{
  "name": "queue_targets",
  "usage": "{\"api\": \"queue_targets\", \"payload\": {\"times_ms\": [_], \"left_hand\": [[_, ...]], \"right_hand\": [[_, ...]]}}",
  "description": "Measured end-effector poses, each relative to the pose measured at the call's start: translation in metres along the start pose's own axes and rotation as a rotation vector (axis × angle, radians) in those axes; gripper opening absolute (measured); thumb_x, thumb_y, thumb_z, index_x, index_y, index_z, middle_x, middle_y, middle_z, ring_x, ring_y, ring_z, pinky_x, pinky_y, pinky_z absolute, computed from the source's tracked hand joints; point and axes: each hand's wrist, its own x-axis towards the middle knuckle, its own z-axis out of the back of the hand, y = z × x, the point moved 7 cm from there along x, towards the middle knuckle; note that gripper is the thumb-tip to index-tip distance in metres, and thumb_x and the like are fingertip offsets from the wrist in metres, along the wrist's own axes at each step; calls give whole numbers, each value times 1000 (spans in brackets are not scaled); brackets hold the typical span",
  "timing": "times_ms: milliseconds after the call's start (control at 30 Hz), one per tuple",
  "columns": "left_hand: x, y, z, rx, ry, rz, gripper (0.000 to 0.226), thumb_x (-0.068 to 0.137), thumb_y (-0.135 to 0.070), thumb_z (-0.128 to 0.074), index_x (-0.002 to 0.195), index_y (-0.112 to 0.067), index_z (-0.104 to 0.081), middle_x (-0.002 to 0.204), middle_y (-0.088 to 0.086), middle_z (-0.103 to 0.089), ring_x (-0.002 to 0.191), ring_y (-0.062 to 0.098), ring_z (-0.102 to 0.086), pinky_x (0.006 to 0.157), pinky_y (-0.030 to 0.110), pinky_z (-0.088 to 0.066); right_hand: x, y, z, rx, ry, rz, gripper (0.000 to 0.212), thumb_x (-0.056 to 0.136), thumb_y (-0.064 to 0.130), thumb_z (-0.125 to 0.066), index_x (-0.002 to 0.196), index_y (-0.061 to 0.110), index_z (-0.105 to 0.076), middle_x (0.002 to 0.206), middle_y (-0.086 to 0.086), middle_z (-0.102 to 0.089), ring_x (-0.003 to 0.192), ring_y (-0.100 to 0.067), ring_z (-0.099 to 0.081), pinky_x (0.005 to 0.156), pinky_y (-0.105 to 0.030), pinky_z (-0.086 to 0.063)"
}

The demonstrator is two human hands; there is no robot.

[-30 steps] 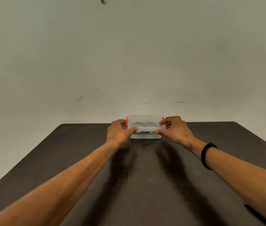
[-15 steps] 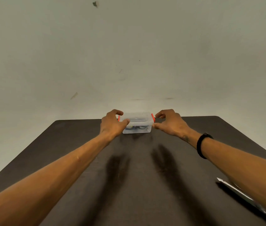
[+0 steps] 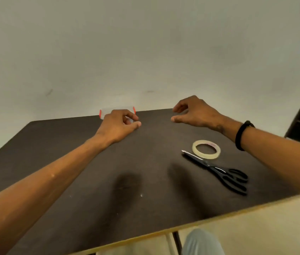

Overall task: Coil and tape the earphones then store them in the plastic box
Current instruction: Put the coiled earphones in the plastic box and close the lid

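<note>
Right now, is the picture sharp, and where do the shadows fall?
Head view: slightly soft with motion blur, worst on the scissors; wide-angle lens bends the table edges; two soft dark shadows lie on the table beneath the left hand and right hand; no glare.

Plain indoor room: dark table (image 3: 90,181) against bare wall (image 3: 145,43).

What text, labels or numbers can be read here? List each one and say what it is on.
No text can be read.
Tape roll: faint reddish marks on the inner core, too blurred to read.
Scissors: no marking visible.
Plastic box: red clips only, no label visible.
Black wristband: no marking visible.
</note>
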Motion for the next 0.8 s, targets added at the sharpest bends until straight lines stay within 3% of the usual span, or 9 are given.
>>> {"api": "queue_targets", "payload": {"times_ms": [100,267,367,467,533,667,800], "left_hand": [[-15,-24,-32,41,126,-98,18,91,-33,-76,105,-22,-75,84,-7,-70,74,3,-63,68,14,-45],[-34,-50,-93,164,286,-261,27,93,-34,-73,119,-25,-73,97,-7,-69,77,0,-60,83,23,-51],[-39,-52,-129,199,354,-282,39,98,-32,-66,137,-29,-63,120,-1,-63,101,9,-61,103,34,-50],[-38,-48,-160,283,401,-278,49,102,-29,-59,150,-32,-50,143,4,-54,130,25,-52,116,42,-40],[-35,-47,-173,307,409,-267,51,103,-25,-56,152,-33,-46,148,3,-51,134,29,-48,116,49,-39],[-28,-48,-184,369,411,-278,48,105,-21,-50,151,-33,-48,149,1,-50,133,28,-45,113,53,-41],[-20,-48,-186,356,391,-319,34,104,-23,-56,136,-31,-63,137,0,-57,123,24,-52,108,49,-46]], "right_hand": [[-33,-19,17,-82,61,-6,39,84,36,-85,118,19,-74,114,2,-75,100,-10,-70,89,-30,-57],[-81,-61,29,-204,131,-68,38,84,29,-86,118,16,-76,115,1,-76,97,-10,-69,87,-25,-53],[-101,-84,20,-303,192,-88,38,87,29,-83,123,20,-75,123,-1,-72,101,-11,-64,86,-25,-47],[-114,-100,8,-322,209,-101,39,90,29,-80,127,22,-72,133,-3,-64,116,-19,-63,97,-30,-50],[-118,-107,3,-304,173,-107,38,90,30,-79,127,21,-73,131,-5,-63,117,-22,-63,102,-35,-52],[-128,-111,2,-220,48,-175,36,88,43,-81,115,19,-75,112,0,-70,95,-12,-65,85,-30,-56],[-147,-111,-12,-147,195,-271,59,73,63,-84,116,23,-74,107,6,-73,94,-9,-68,90,-36,-61]]}}
